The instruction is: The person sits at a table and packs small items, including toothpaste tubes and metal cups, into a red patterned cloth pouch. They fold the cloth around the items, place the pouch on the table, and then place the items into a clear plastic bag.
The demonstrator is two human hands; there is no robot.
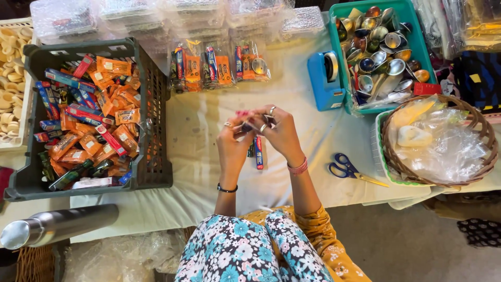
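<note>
1. The left hand (233, 138) and right hand (279, 128) meet above the white tablecloth (209, 177), fingers closed together on a small packet (245, 119).
2. A toothpaste tube (259, 152) lies just below them.
3. Scissors (350, 169) lie to the right.

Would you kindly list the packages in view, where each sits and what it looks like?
Loose packets: fill the dark crate at left; small, flat, orange, red and blue.
Bagged sets: row on the white cloth at top centre; clear, orange and blue inside.
Small packet: hangs below both hands; narrow, red and blue.
</note>
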